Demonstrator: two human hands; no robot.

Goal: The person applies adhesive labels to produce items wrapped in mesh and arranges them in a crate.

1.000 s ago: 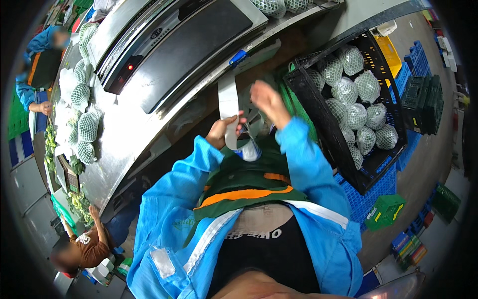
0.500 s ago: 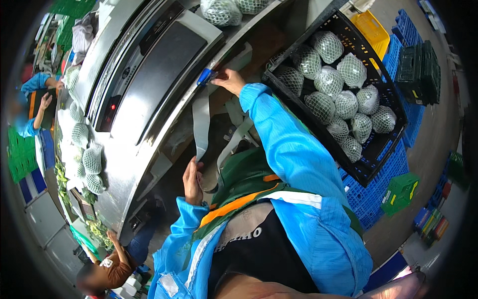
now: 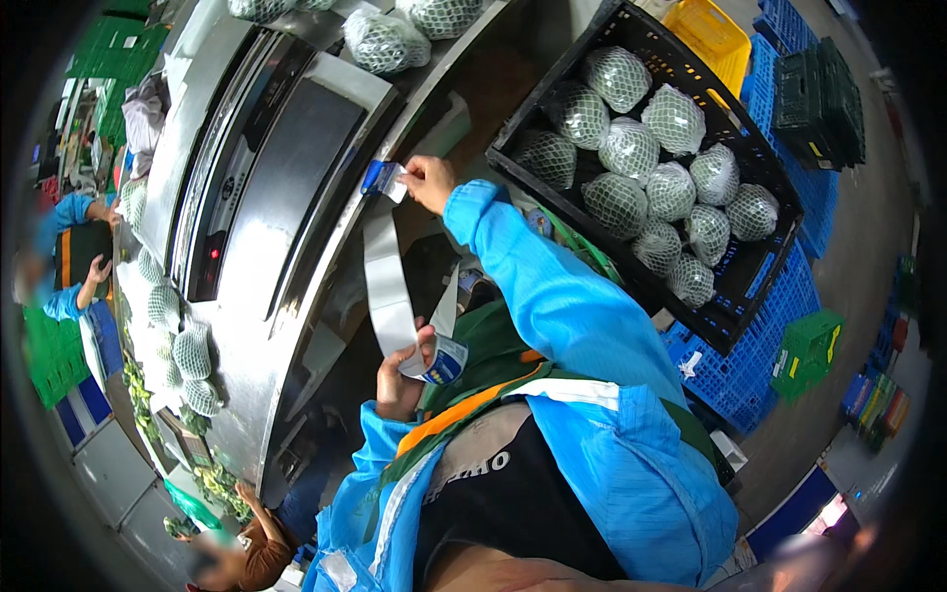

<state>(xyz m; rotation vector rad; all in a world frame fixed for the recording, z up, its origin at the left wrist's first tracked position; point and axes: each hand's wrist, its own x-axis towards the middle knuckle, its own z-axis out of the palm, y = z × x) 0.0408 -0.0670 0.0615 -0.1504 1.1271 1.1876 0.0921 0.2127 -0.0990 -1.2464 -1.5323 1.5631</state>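
My left hand (image 3: 400, 383) is closed around a label strip (image 3: 383, 281) and the roll (image 3: 449, 361) it comes from, which shows blue and white print. The pale strip runs up from that hand toward the table edge. My right hand (image 3: 428, 185) pinches a label (image 3: 397, 185) with a blue end, beside the top of the strip and close to the metal table's edge (image 3: 340, 232). Whether the label still joins the strip, I cannot tell. A black crate (image 3: 725, 331) to the right of my right arm holds several round items (image 3: 629, 150) in white net and clear film.
A flat dark-topped machine (image 3: 286, 187) with a red light sits on the table. More netted items (image 3: 385, 41) lie beyond it and along its left side. Blue pallets (image 3: 755, 385), a yellow crate (image 3: 708, 44) and a green crate (image 3: 807, 353) stand right. Two people work at left.
My left hand has risen slightly, and the printed roll now shows in it. The right hand has shifted left with the label, whose white part is now visible. The view has turned a little.
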